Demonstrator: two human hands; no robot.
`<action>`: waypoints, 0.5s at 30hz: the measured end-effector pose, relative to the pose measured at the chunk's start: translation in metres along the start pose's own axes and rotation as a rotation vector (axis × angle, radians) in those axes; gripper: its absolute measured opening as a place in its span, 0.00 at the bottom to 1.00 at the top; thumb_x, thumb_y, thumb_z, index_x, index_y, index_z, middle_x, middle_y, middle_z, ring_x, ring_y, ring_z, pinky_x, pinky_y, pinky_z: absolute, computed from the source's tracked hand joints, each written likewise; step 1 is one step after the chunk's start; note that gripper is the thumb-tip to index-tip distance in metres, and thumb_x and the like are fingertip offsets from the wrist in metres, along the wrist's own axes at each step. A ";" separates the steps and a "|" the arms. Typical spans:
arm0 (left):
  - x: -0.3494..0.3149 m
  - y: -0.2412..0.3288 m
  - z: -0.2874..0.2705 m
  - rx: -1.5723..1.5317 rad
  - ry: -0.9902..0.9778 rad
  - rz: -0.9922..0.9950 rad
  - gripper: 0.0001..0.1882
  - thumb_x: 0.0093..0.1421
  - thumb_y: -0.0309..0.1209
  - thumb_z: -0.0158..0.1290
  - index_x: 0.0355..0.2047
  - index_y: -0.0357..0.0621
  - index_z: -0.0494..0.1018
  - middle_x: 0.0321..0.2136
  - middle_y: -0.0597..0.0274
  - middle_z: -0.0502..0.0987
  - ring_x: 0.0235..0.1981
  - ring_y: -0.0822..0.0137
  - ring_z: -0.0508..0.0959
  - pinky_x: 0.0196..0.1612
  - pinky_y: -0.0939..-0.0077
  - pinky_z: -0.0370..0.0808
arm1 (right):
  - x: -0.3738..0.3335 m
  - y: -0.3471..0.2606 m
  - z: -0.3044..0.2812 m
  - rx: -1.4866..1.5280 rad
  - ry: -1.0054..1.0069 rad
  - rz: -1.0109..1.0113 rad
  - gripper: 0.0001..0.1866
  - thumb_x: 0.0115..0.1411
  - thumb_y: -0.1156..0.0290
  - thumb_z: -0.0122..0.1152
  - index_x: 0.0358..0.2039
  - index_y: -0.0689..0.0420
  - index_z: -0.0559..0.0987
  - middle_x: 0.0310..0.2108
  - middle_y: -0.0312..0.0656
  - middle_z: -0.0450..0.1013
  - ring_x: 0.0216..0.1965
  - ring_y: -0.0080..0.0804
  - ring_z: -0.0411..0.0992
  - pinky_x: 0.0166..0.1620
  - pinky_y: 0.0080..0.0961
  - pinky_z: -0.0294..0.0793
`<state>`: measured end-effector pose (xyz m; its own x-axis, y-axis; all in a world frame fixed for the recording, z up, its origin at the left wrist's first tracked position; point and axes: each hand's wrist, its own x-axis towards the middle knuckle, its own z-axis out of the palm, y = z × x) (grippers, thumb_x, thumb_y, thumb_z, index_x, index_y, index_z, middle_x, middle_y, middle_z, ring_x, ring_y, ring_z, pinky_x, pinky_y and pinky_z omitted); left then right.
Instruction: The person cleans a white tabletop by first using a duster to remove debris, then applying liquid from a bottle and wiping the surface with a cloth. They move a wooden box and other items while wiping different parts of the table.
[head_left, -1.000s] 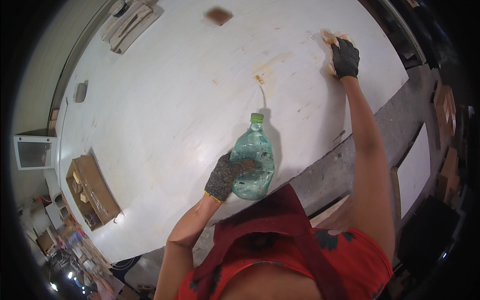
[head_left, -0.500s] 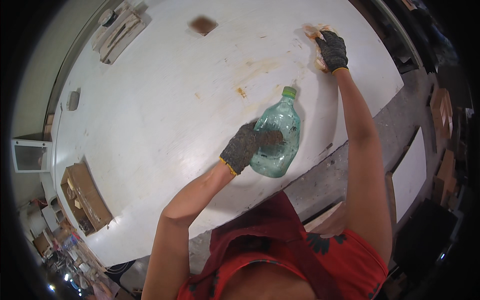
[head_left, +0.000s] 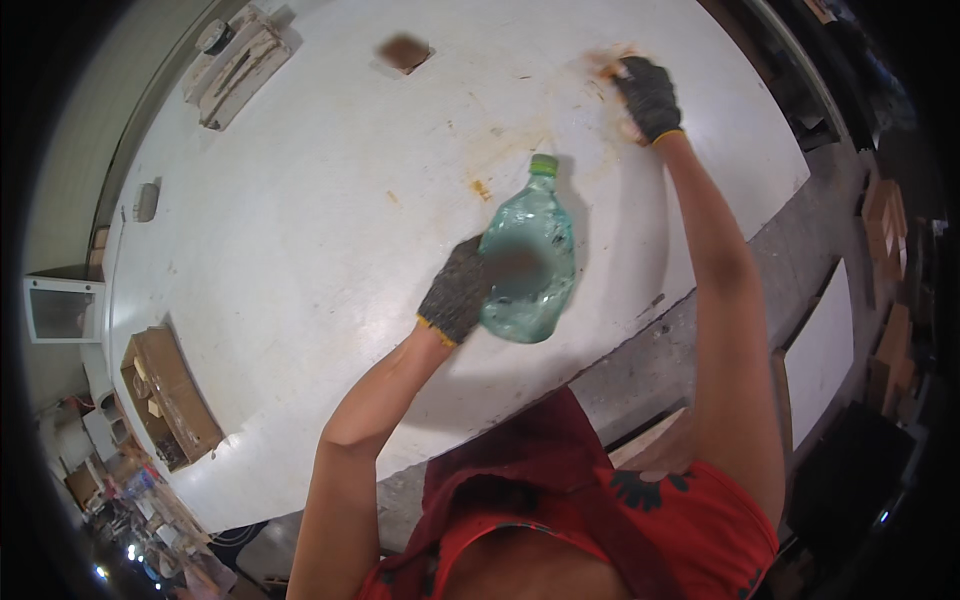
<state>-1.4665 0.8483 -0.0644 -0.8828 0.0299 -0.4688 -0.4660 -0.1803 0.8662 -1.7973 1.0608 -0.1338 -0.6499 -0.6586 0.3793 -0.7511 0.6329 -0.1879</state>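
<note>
A green plastic bottle (head_left: 553,235) is held in the gloved left hand (head_left: 458,290) over the near half of a white table (head_left: 300,300), its green cap (head_left: 544,164) pointed away from the body. The bottle's middle is blurred, though its side is clearly clasped by the left hand; whether its base is touching the table cannot be told. At the far right of the tabletop, a crumpled rag (head_left: 603,65) is held under the curled right hand (head_left: 650,95), its edges left showing around the fingers. Both hands are covered by dark gray gloves with yellow cuffs. Between the rag and the bottle, the surface is marked by yellow-brown stains (head_left: 481,190). A cardboard box (head_left: 180,385) with small pieces inside is set at the table's left edge, and a worn block (head_left: 245,85) is seen at the upper left. A red shirt (head_left: 650,492) is worn under a dark red apron (head_left: 500,445).
</note>
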 end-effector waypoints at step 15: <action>-0.117 -0.052 -0.047 -0.180 0.310 -0.049 0.24 0.41 0.28 0.64 0.42 0.35 0.75 0.34 0.59 0.80 0.34 0.66 0.79 0.39 0.71 0.76 | 0.036 -0.010 0.010 -0.129 0.096 0.336 0.11 0.56 0.63 0.52 0.37 0.48 0.80 0.37 0.43 0.75 0.41 0.45 0.72 0.44 0.39 0.71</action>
<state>-1.3359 0.8078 -0.0626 -0.7874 -0.2517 -0.5628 -0.4651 -0.3567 0.8102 -1.8145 1.0263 -0.1274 -0.8391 -0.3684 0.4004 -0.4732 0.8572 -0.2031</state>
